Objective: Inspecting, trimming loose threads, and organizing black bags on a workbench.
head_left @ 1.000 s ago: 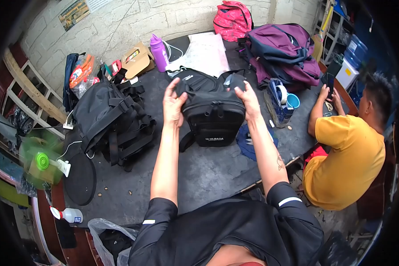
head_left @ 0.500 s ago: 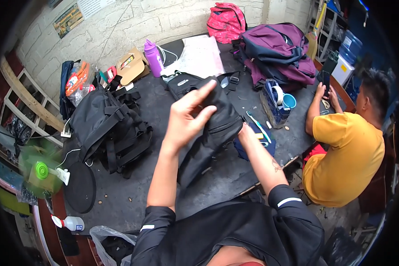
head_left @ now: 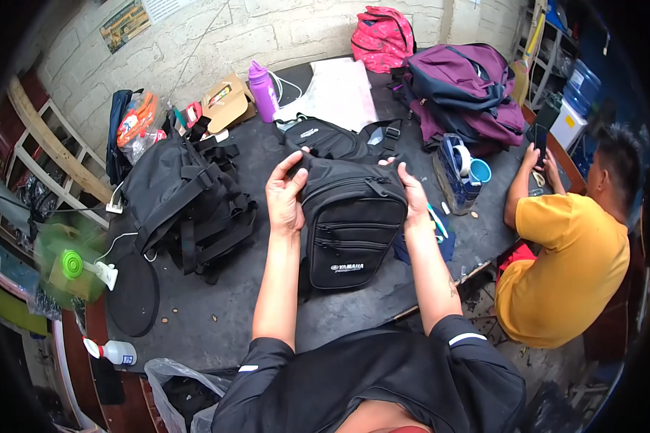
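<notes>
Between my two hands is a small black zippered bag point(head_left: 352, 238), its front with several zips turned up toward me. My left hand point(head_left: 286, 193) grips its far left corner, thumb on top and fingers behind. On the opposite side my right hand point(head_left: 412, 193) holds the far right edge, its fingers partly hidden by the bag. Just beyond lies another black bag point(head_left: 321, 138) with a buckled strap, partly covered by the one I hold. A blue cloth point(head_left: 440, 249) with a toothbrush point(head_left: 438, 221) lies beside my right forearm.
Black bags with straps point(head_left: 188, 195) are piled at left, near a spinning green fan point(head_left: 72, 264) and spray bottle point(head_left: 110, 351). Behind stand a purple bottle point(head_left: 263, 94), papers point(head_left: 339, 94) and purple backpack point(head_left: 469, 94). A seated person in yellow point(head_left: 570, 267) holds a phone at right.
The small black bag has been turned so its zippered front shows. My left hand has come down onto its corner, and my right hand has come out from behind it to the right edge.
</notes>
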Demonstrator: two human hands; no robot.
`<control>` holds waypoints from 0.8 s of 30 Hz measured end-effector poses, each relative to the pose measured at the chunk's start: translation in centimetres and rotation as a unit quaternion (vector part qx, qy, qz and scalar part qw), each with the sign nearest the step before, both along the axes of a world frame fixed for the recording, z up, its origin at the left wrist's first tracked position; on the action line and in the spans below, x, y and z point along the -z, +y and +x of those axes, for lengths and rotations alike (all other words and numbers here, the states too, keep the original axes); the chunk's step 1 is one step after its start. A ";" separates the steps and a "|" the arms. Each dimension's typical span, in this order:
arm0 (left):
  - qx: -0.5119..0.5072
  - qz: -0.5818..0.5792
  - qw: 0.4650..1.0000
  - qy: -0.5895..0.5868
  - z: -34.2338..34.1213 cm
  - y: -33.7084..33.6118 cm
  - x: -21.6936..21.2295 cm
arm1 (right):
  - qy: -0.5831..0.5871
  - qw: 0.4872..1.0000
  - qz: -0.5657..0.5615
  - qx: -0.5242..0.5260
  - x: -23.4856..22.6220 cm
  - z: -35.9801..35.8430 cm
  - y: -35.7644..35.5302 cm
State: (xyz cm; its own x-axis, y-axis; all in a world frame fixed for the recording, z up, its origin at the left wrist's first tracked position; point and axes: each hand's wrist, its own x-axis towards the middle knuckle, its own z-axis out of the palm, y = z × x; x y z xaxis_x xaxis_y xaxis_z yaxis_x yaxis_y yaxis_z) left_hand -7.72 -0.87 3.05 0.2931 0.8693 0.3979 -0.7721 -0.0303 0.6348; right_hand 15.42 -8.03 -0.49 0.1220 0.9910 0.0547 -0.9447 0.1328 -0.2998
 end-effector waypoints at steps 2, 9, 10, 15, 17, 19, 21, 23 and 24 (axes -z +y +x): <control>-0.059 -0.007 0.998 -0.030 -0.2 0.2 1.0 | -0.181 0.974 0.020 0.136 -1.3 0.8 -0.3; 0.081 -0.071 0.987 -0.118 -0.9 0.8 2.8 | -0.170 0.961 0.068 0.208 -3.7 1.0 -1.1; 0.073 -0.058 0.990 -0.107 -0.8 0.8 2.9 | -0.190 0.947 0.049 0.255 -3.8 0.5 -1.0; -0.016 -0.010 0.999 -0.028 0.1 0.6 3.2 | -0.369 0.726 -0.088 0.574 -3.7 -1.4 -0.1; -0.039 -0.030 0.998 -0.044 0.1 0.7 3.3 | -0.353 0.770 -0.055 0.529 -3.6 -0.9 0.2; -0.076 -0.053 0.995 -0.040 -0.1 1.1 3.2 | -0.291 0.890 -0.058 0.346 -3.6 0.2 0.2; -0.082 -0.008 0.996 -0.045 -0.1 1.7 3.1 | -0.194 0.964 -0.036 0.179 -3.7 1.1 0.2; -0.100 0.022 0.994 -0.044 0.0 2.4 2.9 | -0.126 0.983 -0.095 0.090 -3.8 1.5 0.2; -0.103 0.014 0.994 -0.042 0.0 2.6 2.8 | -0.133 0.984 -0.079 0.089 -3.8 1.6 0.0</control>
State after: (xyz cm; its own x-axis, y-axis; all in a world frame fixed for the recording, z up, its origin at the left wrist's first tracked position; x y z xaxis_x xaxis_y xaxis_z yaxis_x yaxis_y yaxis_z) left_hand -7.69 1.72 0.26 0.0756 0.8953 0.4390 -0.7981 -0.2096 0.5649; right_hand 17.03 -7.99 3.29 0.2964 0.9541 -0.0442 -0.7957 0.2211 -0.5639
